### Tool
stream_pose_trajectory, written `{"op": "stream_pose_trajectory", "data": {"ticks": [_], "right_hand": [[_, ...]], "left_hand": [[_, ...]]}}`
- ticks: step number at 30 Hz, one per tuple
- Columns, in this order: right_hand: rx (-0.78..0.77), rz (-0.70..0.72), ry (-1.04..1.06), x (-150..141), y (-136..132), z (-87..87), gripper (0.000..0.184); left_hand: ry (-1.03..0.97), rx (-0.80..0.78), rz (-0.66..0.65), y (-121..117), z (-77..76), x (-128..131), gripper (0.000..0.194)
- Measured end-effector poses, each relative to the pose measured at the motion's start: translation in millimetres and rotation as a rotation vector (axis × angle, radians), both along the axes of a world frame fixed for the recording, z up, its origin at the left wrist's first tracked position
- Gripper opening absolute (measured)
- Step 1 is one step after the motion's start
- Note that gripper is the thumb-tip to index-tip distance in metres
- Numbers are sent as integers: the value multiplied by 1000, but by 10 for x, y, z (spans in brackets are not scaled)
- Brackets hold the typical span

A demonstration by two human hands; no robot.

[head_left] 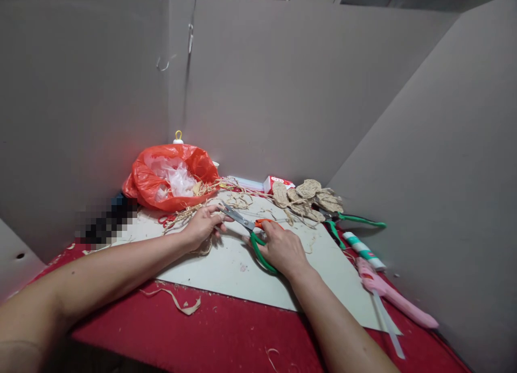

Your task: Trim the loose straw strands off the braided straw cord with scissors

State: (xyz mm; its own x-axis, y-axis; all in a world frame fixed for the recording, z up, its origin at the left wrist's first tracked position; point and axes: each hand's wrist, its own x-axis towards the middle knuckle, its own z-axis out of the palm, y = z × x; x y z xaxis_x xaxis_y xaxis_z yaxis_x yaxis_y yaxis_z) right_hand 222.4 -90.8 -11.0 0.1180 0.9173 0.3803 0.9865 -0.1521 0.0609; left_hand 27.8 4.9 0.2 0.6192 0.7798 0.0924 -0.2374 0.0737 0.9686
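My right hand (285, 249) grips a pair of scissors (238, 218) with green and orange handles. Its metal blades point left, their tips close to the fingers of my left hand (204, 225). That hand is closed in a pinch around a thin straw cord (204, 248), part of which loops out below the palm. The exact end between the fingertips is too small to make out. Loose straw strands (181, 218) lie just behind my left hand. Under both hands is a white board (234, 279).
An orange-red plastic bag (141, 174) with clear plastic inside stands at the back left. Coiled straw pieces (309, 190), green-handled pliers (359, 219), a green-white roll (363, 250) and a pink glue gun (398, 295) line the right. Grey panels (258, 93) enclose the red table (226, 330).
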Motion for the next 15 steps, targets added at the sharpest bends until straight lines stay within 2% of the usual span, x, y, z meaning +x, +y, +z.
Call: {"op": "stream_pose_trajectory", "data": {"ticks": [15], "right_hand": [[-65,-47,57,-53,-11,16,47]], "left_hand": [[-40,-109,37,72,-97,-14,14]]}}
